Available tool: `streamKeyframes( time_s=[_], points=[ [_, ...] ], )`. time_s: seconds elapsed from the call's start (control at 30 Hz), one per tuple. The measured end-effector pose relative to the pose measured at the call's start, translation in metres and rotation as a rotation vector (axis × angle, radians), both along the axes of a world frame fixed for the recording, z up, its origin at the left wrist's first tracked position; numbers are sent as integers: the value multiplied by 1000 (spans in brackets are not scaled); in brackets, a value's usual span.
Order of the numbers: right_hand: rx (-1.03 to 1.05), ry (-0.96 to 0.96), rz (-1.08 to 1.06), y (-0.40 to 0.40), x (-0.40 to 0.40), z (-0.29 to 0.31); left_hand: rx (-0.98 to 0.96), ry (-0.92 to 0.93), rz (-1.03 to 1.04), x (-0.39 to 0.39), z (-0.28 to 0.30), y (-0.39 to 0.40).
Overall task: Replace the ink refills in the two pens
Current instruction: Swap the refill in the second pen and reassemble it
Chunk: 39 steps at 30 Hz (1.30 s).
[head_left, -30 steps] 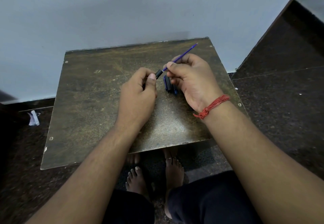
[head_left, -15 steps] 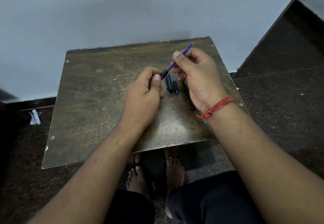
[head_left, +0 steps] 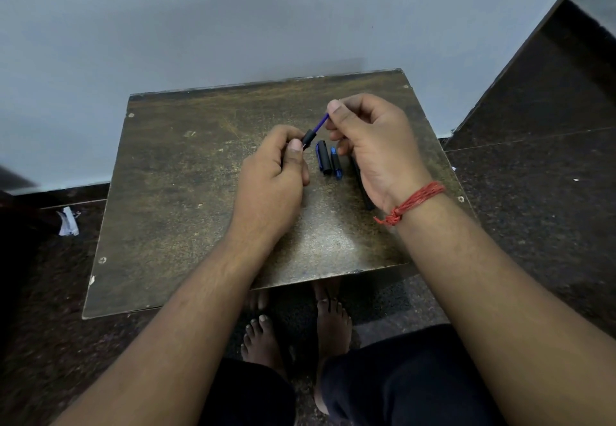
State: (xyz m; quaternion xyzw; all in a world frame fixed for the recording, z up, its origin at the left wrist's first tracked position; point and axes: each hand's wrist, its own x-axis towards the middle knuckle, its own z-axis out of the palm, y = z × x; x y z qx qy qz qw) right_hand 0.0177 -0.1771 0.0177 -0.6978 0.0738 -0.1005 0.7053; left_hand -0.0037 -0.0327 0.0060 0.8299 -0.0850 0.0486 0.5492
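On table [head_left: 186,192], two hands, one refill [head_left: 322,122], two caps [head_left: 323,157]

A black plastic pen barrel [head_left: 308,138] sits tilted above the tabletop, its open end pointing up and to the right, its lower length hidden inside a curled grip. Out of that open end pokes a thin blue ink refill [head_left: 321,123], running on the same slant, with only a short stretch showing before fingertips cover the rest. Just to the right, lying flat, is a black pen cap with a blue clip [head_left: 323,157]. Beside it rests a short blue-and-black pen piece [head_left: 335,162], nearly parallel. Further right, a long black pen body [head_left: 366,196] lies flat, mostly hidden.
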Motion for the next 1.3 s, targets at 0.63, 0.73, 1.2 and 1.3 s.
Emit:
streamKeyframes(
  time_s=[0.63, 0.73, 1.2, 1.3],
  points=[
    [-1353, 188, 125, 3, -13, 9, -14, -24, 69, 4, -1, 2],
    [-1318, 218, 121, 4, -13, 13, -12, -27, 73, 3, 0, 1],
    [190, 109, -114, -17, -4, 14, 19, -29, 47, 2, 0, 1],
    [255, 79, -152, -19, -3, 14, 24, -32, 31, 1, -2, 0]
  ],
)
